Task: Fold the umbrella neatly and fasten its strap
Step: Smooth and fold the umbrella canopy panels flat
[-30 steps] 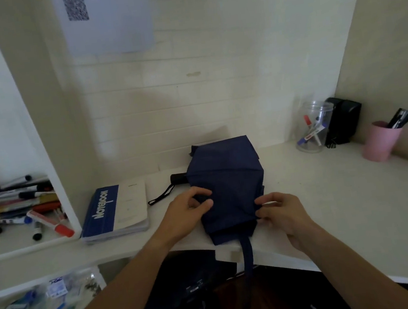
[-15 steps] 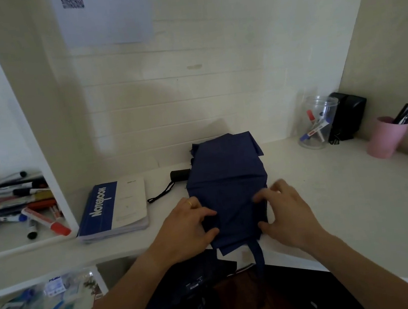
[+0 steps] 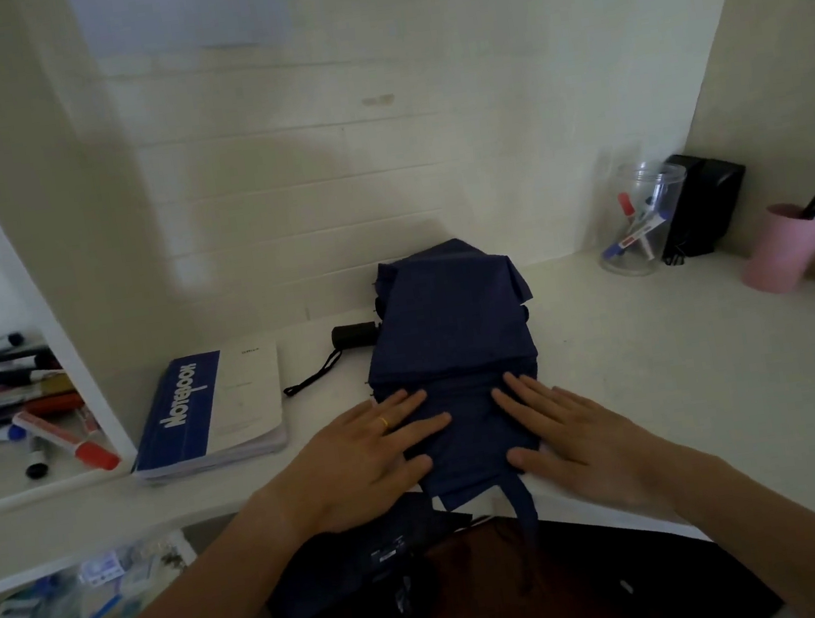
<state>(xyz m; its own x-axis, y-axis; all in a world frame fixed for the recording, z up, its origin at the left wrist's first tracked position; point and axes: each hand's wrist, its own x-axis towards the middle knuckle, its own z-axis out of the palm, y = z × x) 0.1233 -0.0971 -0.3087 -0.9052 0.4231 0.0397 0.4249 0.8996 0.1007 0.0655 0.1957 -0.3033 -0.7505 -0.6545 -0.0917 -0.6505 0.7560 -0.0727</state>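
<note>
A navy blue umbrella (image 3: 451,339) lies collapsed on the white desk (image 3: 662,368), its cloth flattened into a rough rectangle. Its black handle (image 3: 354,335) with a wrist cord pokes out on the left. The navy strap (image 3: 523,503) hangs loose over the desk's front edge. My left hand (image 3: 363,462) lies flat, fingers spread, on the near left part of the cloth. My right hand (image 3: 575,434) lies flat on the near right part. Neither hand grips anything.
A blue and white notebook (image 3: 212,412) lies left of the umbrella. Markers (image 3: 20,411) fill the left shelf. At the back right stand a clear jar with pens (image 3: 642,220), a black box (image 3: 703,210) and a pink cup (image 3: 786,246). A dark bag (image 3: 378,572) sits below the desk edge.
Both hands have let go of the cloth edges they pinched and now press flat on the near end of the umbrella. The view has tilted slightly down and closer.
</note>
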